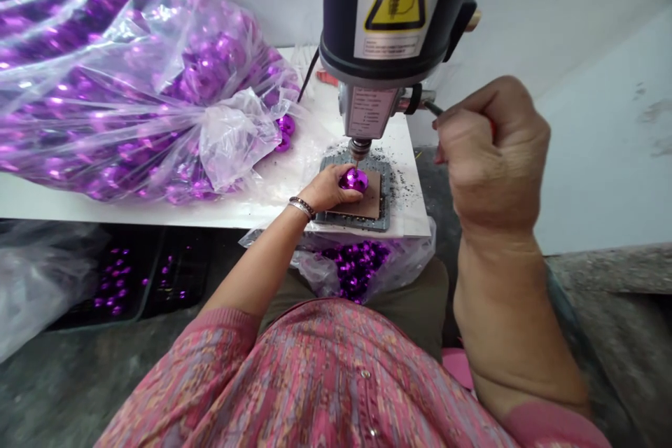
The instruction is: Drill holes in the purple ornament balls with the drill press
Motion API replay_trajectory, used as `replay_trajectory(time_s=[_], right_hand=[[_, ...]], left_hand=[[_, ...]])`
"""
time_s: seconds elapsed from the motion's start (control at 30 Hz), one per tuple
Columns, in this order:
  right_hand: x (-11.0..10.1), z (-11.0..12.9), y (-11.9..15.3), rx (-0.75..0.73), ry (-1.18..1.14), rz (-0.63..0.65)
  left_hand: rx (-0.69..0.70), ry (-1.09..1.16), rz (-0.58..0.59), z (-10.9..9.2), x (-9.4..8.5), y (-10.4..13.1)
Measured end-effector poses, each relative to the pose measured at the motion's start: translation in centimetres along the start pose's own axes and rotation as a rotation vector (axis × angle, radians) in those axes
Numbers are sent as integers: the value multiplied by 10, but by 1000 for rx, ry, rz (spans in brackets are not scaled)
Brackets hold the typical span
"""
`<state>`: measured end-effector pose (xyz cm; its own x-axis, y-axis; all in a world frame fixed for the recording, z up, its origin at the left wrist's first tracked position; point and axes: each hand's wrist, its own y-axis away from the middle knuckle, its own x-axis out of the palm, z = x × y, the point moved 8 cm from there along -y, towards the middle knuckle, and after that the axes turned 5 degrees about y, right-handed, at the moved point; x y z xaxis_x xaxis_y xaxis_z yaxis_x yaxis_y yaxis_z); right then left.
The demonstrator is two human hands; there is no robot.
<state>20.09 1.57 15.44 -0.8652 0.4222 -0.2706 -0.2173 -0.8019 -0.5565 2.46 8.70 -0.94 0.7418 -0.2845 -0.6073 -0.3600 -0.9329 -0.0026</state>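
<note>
Beneath the chuck [360,148] of a drill press [391,49], my left hand [333,187] pinches a shiny purple ball [355,180] between thumb and fingers. The thin drill bit comes down at the top of the ball. Under the ball lies a brown board [370,204] on the grey metal base [386,185]. My right hand [491,147] is closed around the press's feed lever [432,108], to the right of the machine.
A large clear bag of purple balls [105,84] covers the left of the white table [252,213]. An open bag of purple pieces [360,269] sits at my lap. Dark trays [136,294] with purple pieces stand below left. Shavings surround the base.
</note>
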Motion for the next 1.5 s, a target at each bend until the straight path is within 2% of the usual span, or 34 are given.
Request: replay_trajectory(time_s=[0.1,0.23,0.4,0.57,0.67,0.77,0.9,0.97,1.07,1.13,1.23,1.33,1.4,1.5], right_hand=[[0,-1,8,-6,66,-49],[-1,-3,16,-95,102,-157],[5,-24,27,-145,82,-160],[9,-38,36,-219,57,-221],[17,-52,42,-287,40,-207],[29,-76,47,-348,31,-157],[40,-101,51,-373,57,-93],[38,-96,50,-367,62,-76],[24,-64,40,-317,48,-94],[12,-37,24,-247,30,-126],[4,-3,-10,-155,-22,-97],[1,5,-37,-11,-91,-83],[1,3,-44,65,-111,-65],[2,1,-42,100,-141,-67]], left_hand=[[-13,-7,-13,3,0,0],[-16,-12,-21,8,1,0],[7,5,7,8,3,0],[-11,16,-6,10,3,1],[-15,8,-11,10,3,1],[-8,2,-12,10,4,1],[-1,2,-15,7,2,2],[1,6,-16,5,2,3],[8,19,-21,4,2,2],[3,31,-5,5,4,2],[-2,30,-24,5,4,5],[15,3,-78,1,-2,16],[27,-8,-70,-4,-4,28],[77,2,81,-16,8,51]])
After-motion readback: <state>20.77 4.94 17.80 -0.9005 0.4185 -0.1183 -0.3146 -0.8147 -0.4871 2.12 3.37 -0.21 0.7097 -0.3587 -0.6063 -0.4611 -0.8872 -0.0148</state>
